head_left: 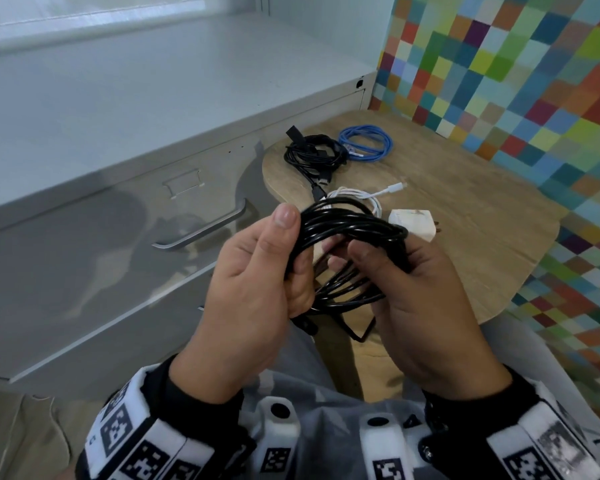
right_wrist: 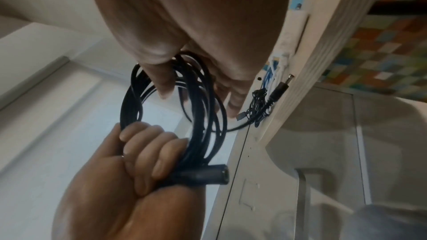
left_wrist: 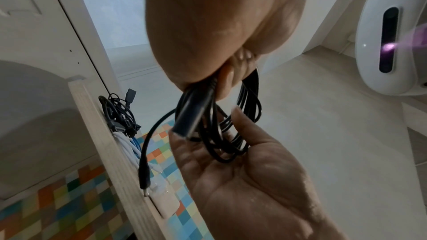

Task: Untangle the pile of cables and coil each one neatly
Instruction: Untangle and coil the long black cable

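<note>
Both hands hold the black cable (head_left: 347,230) above the desk's (head_left: 465,237) near edge — left hand (head_left: 257,285) fingers gripping the loops, right hand (head_left: 420,292) fingers curled round them. At twelve o'clock lie a blue coil (head_left: 366,143) and a white one (head_left: 361,197); the black bundle (head_left: 312,154) looks tangled — likely next.

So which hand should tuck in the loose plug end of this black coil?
Probably the right hand: its fingers sit inside the black coil nearest the dangling plug end, while the left hand grips the bundle.
</note>
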{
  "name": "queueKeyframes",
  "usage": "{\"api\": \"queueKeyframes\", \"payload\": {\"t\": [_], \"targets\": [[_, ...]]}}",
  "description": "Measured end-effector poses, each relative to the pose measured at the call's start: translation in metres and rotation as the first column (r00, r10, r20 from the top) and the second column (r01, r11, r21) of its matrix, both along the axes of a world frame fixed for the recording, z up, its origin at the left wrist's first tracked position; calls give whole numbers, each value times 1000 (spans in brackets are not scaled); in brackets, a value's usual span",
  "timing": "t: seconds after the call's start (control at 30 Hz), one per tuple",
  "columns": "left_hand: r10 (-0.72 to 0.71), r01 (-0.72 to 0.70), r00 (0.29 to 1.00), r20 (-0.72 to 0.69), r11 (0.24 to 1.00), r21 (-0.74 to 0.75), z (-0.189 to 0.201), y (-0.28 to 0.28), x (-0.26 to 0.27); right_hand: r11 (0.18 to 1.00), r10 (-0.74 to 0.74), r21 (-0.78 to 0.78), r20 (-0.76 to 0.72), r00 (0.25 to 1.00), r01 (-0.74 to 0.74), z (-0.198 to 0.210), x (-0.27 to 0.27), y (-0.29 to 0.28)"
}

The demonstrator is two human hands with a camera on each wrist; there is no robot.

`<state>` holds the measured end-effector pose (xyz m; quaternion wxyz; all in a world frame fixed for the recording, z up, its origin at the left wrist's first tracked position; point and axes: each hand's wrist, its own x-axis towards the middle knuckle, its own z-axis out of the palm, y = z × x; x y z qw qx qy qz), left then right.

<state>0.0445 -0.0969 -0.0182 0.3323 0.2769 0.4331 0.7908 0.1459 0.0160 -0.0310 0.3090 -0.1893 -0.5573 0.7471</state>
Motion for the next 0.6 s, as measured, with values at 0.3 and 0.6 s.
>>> {"api": "queueKeyframes", "payload": {"t": [0.3, 0.6], "targets": [[239, -241, 970, -37, 967, -81, -3, 4, -6, 991, 136, 11, 78, 988, -137, 0, -3, -11], [395, -392, 897, -199, 918, 58, 2, 0, 0, 770, -312, 626, 205, 928, 121, 1, 5, -4]]}}
